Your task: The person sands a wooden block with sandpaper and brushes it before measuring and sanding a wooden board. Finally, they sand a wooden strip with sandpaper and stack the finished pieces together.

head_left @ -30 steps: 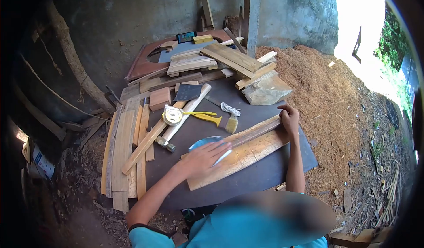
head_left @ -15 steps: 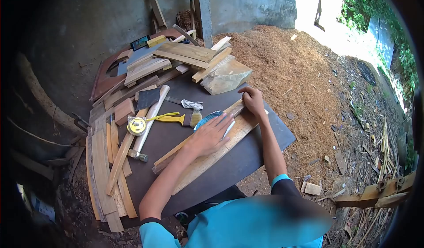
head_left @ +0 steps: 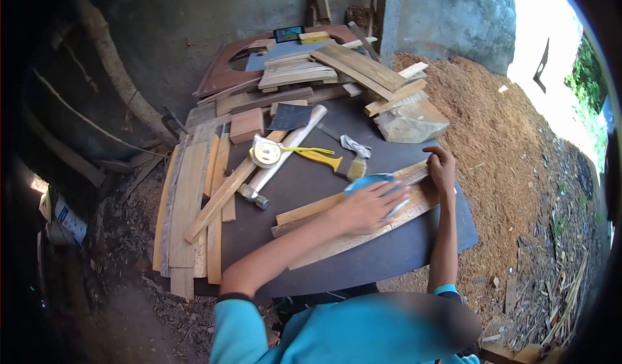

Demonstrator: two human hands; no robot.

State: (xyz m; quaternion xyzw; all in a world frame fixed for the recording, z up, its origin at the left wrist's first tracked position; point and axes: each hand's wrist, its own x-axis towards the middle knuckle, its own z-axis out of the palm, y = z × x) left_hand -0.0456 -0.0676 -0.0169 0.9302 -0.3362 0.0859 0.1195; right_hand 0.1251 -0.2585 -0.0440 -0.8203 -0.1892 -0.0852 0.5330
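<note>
My left hand (head_left: 372, 207) presses palm down over a blue sheet (head_left: 364, 182) with a white edge, its fingers reaching across a narrow wooden strip (head_left: 308, 211). At the strip's far right end, my right hand (head_left: 442, 168) has its fingers curled on the wood. Under the strip lies a wider pale board (head_left: 337, 247) along the near side of the dark table (head_left: 259, 260). Just beyond my left hand is a paintbrush (head_left: 330, 161) with a yellow handle. A hammer (head_left: 285, 153) with a pale handle lies further left, beside a tape measure (head_left: 265, 152).
Long wooden strips (head_left: 191, 208) cover the table's left side. Several planks (head_left: 356, 69) are heaped at the back near a wooden block (head_left: 411, 119). A dark sheet (head_left: 290, 117) and a reddish block (head_left: 247, 125) lie behind the hammer. Wood shavings (head_left: 492, 124) pile up right of the table.
The whole view has turned, so the table and both hands appear further right. My left hand is still over the blue sheet and my right hand still at the strip's end.
</note>
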